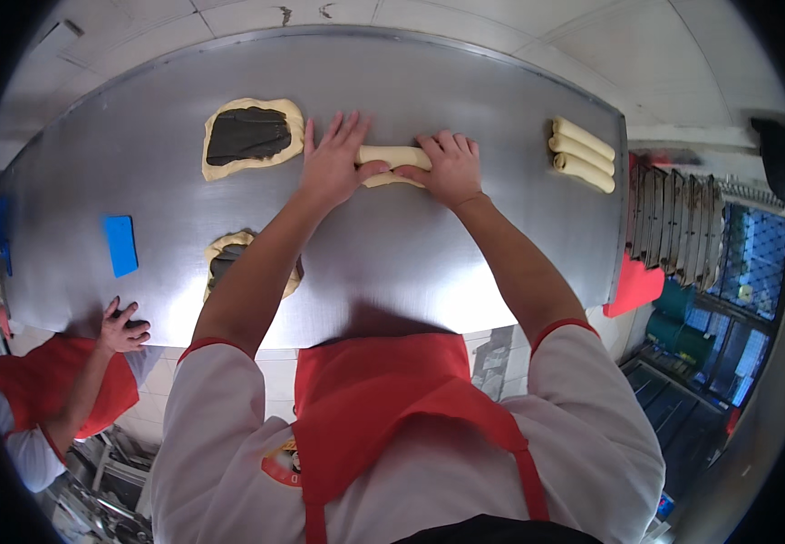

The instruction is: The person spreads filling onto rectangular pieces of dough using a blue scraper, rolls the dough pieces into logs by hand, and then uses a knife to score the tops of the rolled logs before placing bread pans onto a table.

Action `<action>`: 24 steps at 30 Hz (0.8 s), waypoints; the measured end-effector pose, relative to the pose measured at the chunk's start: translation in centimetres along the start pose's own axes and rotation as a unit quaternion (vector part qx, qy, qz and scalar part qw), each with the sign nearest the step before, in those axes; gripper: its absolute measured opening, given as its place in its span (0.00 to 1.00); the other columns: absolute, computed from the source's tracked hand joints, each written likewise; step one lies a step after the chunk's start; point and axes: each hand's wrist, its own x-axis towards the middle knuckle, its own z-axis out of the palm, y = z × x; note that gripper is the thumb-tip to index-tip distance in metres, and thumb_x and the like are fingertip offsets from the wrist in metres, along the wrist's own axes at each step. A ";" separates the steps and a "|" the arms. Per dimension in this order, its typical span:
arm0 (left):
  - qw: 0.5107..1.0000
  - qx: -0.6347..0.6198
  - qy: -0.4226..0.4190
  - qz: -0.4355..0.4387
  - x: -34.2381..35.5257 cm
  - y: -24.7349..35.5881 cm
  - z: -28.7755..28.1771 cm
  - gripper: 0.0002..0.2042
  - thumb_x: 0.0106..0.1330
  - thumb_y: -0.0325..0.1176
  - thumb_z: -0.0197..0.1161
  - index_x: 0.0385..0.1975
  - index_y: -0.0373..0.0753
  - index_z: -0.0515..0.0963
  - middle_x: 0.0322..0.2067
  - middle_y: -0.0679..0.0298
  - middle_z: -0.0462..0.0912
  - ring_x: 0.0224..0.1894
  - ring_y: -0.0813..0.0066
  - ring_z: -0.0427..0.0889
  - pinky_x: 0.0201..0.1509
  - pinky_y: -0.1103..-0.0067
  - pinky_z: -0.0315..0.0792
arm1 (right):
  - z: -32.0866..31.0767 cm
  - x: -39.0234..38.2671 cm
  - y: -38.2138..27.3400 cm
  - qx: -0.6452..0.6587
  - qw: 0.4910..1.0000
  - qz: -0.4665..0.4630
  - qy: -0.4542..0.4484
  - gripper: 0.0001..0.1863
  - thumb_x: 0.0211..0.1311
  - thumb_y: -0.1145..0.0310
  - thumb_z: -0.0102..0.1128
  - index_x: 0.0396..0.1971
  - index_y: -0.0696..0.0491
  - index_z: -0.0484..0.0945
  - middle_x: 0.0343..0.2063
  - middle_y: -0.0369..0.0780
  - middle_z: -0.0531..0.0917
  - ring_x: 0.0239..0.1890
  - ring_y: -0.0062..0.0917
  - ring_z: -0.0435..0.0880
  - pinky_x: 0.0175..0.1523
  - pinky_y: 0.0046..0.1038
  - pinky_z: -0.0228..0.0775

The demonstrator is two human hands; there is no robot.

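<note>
A pale dough roll (391, 156) lies crosswise between my hands, with a flap along its near edge. My left hand (334, 163) is at its left end, fingers stretched out and spread, thumb on the dough. My right hand (447, 168) grips the other end, its fingers bent over it and thumb along the front. To the left is a flat dough piece (218, 165) topped with a dark sheet (247, 136). A second such piece (229, 245), nearer me, is partly hidden by my left forearm. Three finished rolls (581, 154) sit side by side at the right.
The steel table (392, 82) carries a blue rectangular scraper (121, 245) at left. A co-worker's hand (122, 331) touches the near left edge, above a red apron (25, 381). Stacked metal trays (673, 218) and a red object (633, 286) are beside the table's right end.
</note>
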 end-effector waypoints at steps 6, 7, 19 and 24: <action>0.972 -0.038 -0.234 -0.004 1.8 1.5 -2.7 0.38 0.66 0.61 0.72 0.75 0.52 0.74 0.68 0.67 0.82 0.74 0.61 0.74 0.85 0.43 0.38 | -0.8 -0.6 1.2 0.028 0.999 0.001 0.018 0.33 0.50 0.30 0.76 0.46 0.41 0.88 0.37 0.34 0.81 0.43 0.34 0.81 0.52 0.40 0.68; 0.985 -0.018 -0.172 -0.011 2.0 1.4 -2.2 0.39 0.66 0.61 0.72 0.75 0.53 0.73 0.68 0.66 0.82 0.75 0.61 0.74 0.85 0.43 0.38 | -0.5 0.2 1.5 0.017 1.000 -0.002 0.023 0.32 0.52 0.31 0.75 0.46 0.41 0.88 0.37 0.34 0.81 0.44 0.34 0.82 0.51 0.40 0.69; 0.997 0.065 -0.029 0.026 0.6 2.4 -0.5 0.37 0.66 0.58 0.72 0.74 0.52 0.74 0.64 0.67 0.84 0.73 0.67 0.75 0.86 0.43 0.36 | -0.4 -1.3 1.1 -0.009 1.000 -0.009 -0.008 0.31 0.57 0.33 0.72 0.51 0.41 0.87 0.43 0.34 0.82 0.50 0.33 0.83 0.55 0.41 0.73; 0.974 0.076 -0.209 0.047 0.8 1.6 -2.5 0.37 0.67 0.61 0.69 0.72 0.50 0.74 0.69 0.68 0.80 0.76 0.67 0.71 0.86 0.42 0.36 | -1.4 -2.4 0.5 0.010 0.999 -0.021 -0.024 0.32 0.52 0.33 0.76 0.49 0.40 0.88 0.39 0.33 0.81 0.46 0.32 0.82 0.53 0.38 0.72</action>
